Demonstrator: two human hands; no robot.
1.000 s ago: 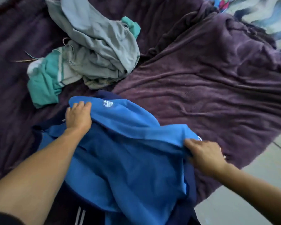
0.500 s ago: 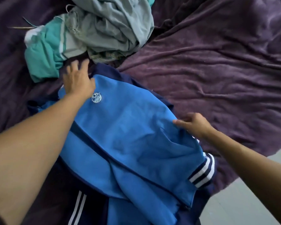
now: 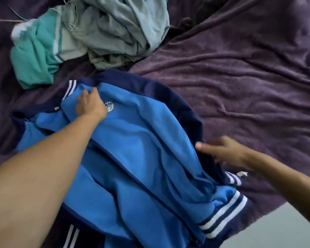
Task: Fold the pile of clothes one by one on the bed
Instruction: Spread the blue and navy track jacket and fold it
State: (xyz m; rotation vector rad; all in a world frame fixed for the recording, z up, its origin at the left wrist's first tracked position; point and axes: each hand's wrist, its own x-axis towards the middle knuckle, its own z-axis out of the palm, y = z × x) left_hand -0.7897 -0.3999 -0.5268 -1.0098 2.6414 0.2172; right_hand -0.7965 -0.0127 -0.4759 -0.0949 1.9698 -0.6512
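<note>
The bed [image 3: 249, 42] was covered by a rumpled purple blanket [image 3: 240, 90], creased all over. A blue jacket [image 3: 141, 149] with navy trim and white-striped cuffs lay spread on it at the near edge. Just beyond the jacket sat a heap of clothes [image 3: 111, 29], grey pieces bunched over a teal one [image 3: 34, 59]. A small white scrap [image 3: 242, 173] lay on the blanket beside one cuff.

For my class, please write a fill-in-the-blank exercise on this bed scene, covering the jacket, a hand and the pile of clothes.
The jacket spread before the person is mainly ____ with navy trim.
The left hand touches it beside a round ____ badge.
The unfolded pile of grey and teal clothes lies on a ____ blanket.
Missing words: blue; white; purple.
</note>
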